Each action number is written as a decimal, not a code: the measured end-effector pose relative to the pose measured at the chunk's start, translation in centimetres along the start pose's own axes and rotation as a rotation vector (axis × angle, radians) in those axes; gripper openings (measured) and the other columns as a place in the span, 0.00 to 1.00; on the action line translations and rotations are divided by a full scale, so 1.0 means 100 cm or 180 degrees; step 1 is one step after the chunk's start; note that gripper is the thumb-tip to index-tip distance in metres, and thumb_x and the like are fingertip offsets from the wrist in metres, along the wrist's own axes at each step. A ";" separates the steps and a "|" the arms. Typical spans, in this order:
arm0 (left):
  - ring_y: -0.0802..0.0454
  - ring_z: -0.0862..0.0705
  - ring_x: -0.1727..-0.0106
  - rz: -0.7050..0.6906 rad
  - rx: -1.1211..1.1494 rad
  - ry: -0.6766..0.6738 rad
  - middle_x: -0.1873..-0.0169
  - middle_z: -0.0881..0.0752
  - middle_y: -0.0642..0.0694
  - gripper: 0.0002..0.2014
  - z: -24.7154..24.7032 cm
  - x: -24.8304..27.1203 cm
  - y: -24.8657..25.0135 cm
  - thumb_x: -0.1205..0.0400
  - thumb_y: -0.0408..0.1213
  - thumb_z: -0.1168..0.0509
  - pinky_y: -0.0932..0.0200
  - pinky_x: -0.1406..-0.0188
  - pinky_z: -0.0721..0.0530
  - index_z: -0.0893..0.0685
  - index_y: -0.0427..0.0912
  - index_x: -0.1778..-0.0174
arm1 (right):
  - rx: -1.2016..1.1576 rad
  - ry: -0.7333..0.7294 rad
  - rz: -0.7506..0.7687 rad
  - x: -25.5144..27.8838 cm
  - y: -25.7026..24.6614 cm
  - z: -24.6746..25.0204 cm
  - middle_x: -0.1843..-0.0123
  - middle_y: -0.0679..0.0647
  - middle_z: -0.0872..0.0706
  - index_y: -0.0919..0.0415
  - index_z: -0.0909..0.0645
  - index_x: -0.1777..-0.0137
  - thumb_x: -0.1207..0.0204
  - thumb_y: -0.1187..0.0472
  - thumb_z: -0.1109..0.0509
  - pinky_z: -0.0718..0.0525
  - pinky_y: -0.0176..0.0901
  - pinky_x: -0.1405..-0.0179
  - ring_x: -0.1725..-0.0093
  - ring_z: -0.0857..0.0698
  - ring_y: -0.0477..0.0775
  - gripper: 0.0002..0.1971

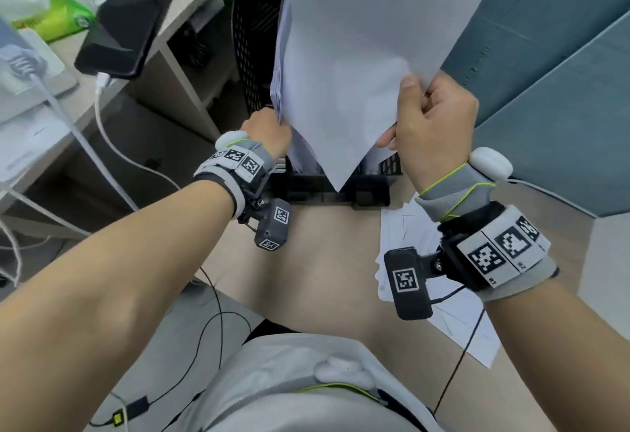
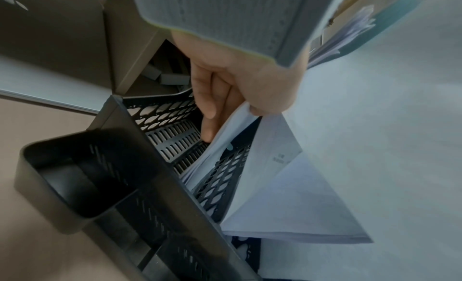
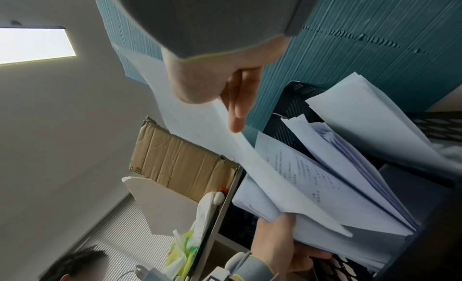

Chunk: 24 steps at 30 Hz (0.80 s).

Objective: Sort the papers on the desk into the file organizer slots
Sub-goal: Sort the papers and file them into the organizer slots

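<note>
My right hand (image 1: pixel 433 124) pinches a large white paper sheet (image 1: pixel 368 56) over the black perforated plastic file organizer (image 2: pixel 172 139); my left hand (image 1: pixel 269 135) grips the filed papers (image 3: pixel 337 176), parting them. Best lowered corner-first into the gap.

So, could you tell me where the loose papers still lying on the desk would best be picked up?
Probably at the near corner of the loose papers, coming from the right hand side. They lie flat and fanned on the desk, right of the file organizer, so a pinch grip with the thumb slid under that overhanging edge seems easiest.
</note>
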<state>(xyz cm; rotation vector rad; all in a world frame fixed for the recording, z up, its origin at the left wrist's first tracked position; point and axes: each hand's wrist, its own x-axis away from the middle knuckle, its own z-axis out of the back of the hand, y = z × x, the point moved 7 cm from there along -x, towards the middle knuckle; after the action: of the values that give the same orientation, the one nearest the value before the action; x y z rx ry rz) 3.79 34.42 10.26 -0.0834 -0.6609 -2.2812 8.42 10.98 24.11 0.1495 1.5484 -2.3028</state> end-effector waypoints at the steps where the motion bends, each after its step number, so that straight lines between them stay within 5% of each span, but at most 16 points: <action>1: 0.29 0.18 0.45 -0.0010 0.0063 0.0007 0.45 0.16 0.31 0.17 0.000 0.000 0.000 0.16 0.43 0.45 0.47 0.49 0.24 0.19 0.32 0.49 | 0.0017 0.0008 -0.0009 -0.002 0.001 -0.002 0.79 0.68 0.28 0.70 0.29 0.65 0.17 0.57 0.42 0.26 0.61 0.80 0.79 0.14 0.49 0.18; 3: 0.31 0.18 0.48 0.0004 0.0163 -0.0007 0.47 0.15 0.32 0.20 -0.001 0.003 -0.001 0.15 0.48 0.47 0.49 0.53 0.27 0.19 0.34 0.51 | 0.0100 0.0014 -0.0052 -0.005 0.005 -0.006 0.78 0.67 0.26 0.72 0.29 0.62 0.17 0.57 0.44 0.24 0.67 0.78 0.77 0.12 0.48 0.18; 7: 0.34 0.21 0.55 0.0090 0.0429 0.0036 0.52 0.15 0.36 0.23 0.000 0.011 -0.010 0.18 0.56 0.49 0.49 0.50 0.23 0.19 0.40 0.55 | 0.0266 0.0049 -0.0078 -0.011 0.011 -0.014 0.84 0.39 0.24 0.49 0.34 0.66 0.19 0.58 0.46 0.17 0.65 0.69 0.72 0.10 0.50 0.13; 9: 0.33 0.19 0.52 0.0079 0.0442 0.0047 0.50 0.14 0.36 0.27 0.000 0.015 -0.011 0.18 0.59 0.50 0.46 0.46 0.20 0.17 0.39 0.52 | 0.0309 -0.0019 -0.0020 -0.012 0.009 -0.023 0.84 0.33 0.24 0.50 0.33 0.64 0.19 0.59 0.47 0.15 0.64 0.67 0.70 0.10 0.50 0.11; 11: 0.34 0.18 0.51 0.0054 0.0398 0.0062 0.51 0.14 0.36 0.29 0.001 0.017 -0.011 0.18 0.61 0.51 0.45 0.45 0.20 0.17 0.39 0.49 | 0.0327 -0.0138 0.0039 -0.011 0.006 -0.035 0.84 0.37 0.24 0.53 0.30 0.60 0.19 0.60 0.48 0.14 0.64 0.65 0.68 0.09 0.51 0.09; 14: 0.37 0.21 0.55 0.0031 0.0262 0.0084 0.54 0.16 0.39 0.28 0.003 0.017 -0.010 0.17 0.60 0.50 0.48 0.48 0.22 0.17 0.39 0.48 | 0.0320 -0.0286 0.0155 -0.007 -0.005 -0.053 0.81 0.41 0.25 0.39 0.36 0.62 0.20 0.61 0.49 0.14 0.61 0.65 0.68 0.09 0.48 0.14; 16: 0.38 0.24 0.57 0.0031 0.0187 0.0105 0.55 0.17 0.39 0.25 0.003 0.015 -0.009 0.18 0.57 0.47 0.48 0.50 0.22 0.18 0.38 0.50 | 0.0255 -0.0273 0.0161 -0.008 -0.013 -0.059 0.79 0.34 0.21 0.37 0.38 0.61 0.20 0.61 0.49 0.13 0.60 0.64 0.67 0.09 0.46 0.15; 18: 0.40 0.25 0.58 0.0054 0.0169 0.0101 0.57 0.19 0.40 0.23 0.003 0.013 -0.011 0.18 0.55 0.45 0.49 0.51 0.22 0.18 0.37 0.51 | 0.0150 -0.0202 0.0082 -0.013 -0.015 -0.059 0.79 0.28 0.22 0.37 0.38 0.61 0.20 0.62 0.50 0.13 0.63 0.63 0.66 0.09 0.46 0.16; 24: 0.39 0.25 0.59 0.0073 0.0218 0.0056 0.61 0.23 0.42 0.16 0.002 0.014 -0.015 0.19 0.53 0.43 0.52 0.55 0.26 0.22 0.43 0.57 | -0.0002 0.0038 0.0000 -0.031 -0.027 -0.046 0.79 0.34 0.24 0.48 0.28 0.61 0.21 0.65 0.50 0.15 0.66 0.67 0.69 0.10 0.45 0.14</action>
<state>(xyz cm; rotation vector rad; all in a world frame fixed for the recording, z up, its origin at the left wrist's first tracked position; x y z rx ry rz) 1.78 34.48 10.12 -0.0380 -0.7245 -2.2327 9.85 16.80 25.52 0.1634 1.5548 -2.3056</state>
